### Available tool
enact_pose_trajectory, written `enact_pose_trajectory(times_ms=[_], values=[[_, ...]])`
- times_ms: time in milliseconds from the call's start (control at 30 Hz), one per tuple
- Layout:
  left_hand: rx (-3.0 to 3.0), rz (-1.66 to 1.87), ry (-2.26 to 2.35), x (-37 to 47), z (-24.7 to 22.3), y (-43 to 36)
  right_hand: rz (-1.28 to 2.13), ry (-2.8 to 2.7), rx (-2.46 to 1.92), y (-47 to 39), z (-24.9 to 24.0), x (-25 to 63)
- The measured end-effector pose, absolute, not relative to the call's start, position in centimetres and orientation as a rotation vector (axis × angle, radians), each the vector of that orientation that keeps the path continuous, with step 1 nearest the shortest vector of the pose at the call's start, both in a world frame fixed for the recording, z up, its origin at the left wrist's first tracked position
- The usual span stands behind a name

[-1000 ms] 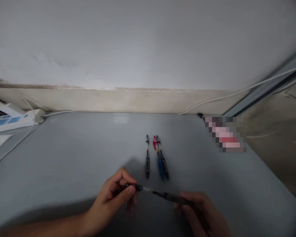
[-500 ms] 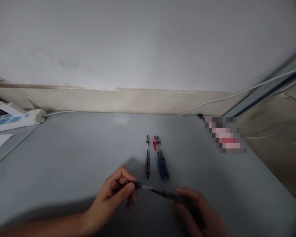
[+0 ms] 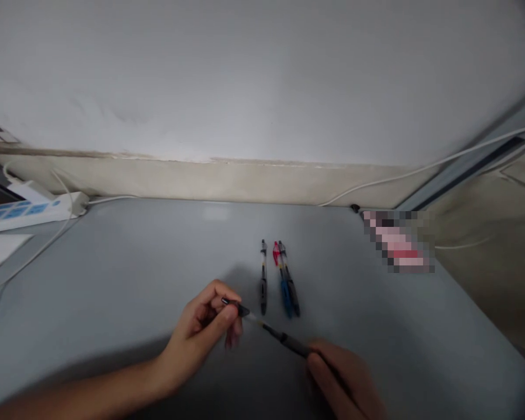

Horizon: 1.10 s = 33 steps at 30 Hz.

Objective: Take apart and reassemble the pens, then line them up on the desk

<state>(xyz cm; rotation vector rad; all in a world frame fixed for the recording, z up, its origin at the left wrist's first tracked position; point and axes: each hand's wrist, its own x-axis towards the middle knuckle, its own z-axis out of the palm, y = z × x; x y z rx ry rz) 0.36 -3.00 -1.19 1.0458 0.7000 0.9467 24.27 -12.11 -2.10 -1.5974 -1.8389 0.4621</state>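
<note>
My left hand (image 3: 212, 318) is closed, its thumb and fingers pinching the black clip end of a pen (image 3: 294, 345). My right hand (image 3: 343, 373) is wrapped round the dark grey grip at the other end, a little blurred. The pen slants down to the right between both hands, with a clear stretch and a black stretch showing in the middle. Whether its parts are fully joined, I cannot tell. Just beyond the hands lies a black and clear pen (image 3: 263, 280). To its right, a pen with a red clip and blue grip (image 3: 285, 294) lies against another black pen (image 3: 292, 289).
A white power strip (image 3: 35, 213) with blue sockets and a loose cable sits at the left, above a white flat item (image 3: 4, 252). At the right edge of the grey table (image 3: 157, 251) lies a pixelated pink object (image 3: 398, 242). A wall (image 3: 245, 87) stands behind.
Both hands still hold the pen. It now tilts more steeply, its left end raised a little and the right hand slightly lower and left. The view has shifted slightly.
</note>
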Motion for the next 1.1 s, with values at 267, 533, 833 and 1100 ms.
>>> enact_pose_trajectory(times_ms=[267,533,833,1100], values=[[1.137,0.950,0.665,1.1,-1.4,-2.9,0.359,-1.997,-1.411,-10.0,-1.6,22.1],[1.046,0.977,0.621,1.5,-1.3,-1.5,0.193,-1.974,-1.415,-10.4,-2.2,22.8],[1.029,0.912,0.680,1.4,-1.6,-1.2,0.214,-1.996,-1.387,-10.5,-2.3,22.7],[0.981,0.902,0.761,1.6,-1.3,-1.1,0.207,-1.985,-1.390,-10.2,-2.0,22.6]])
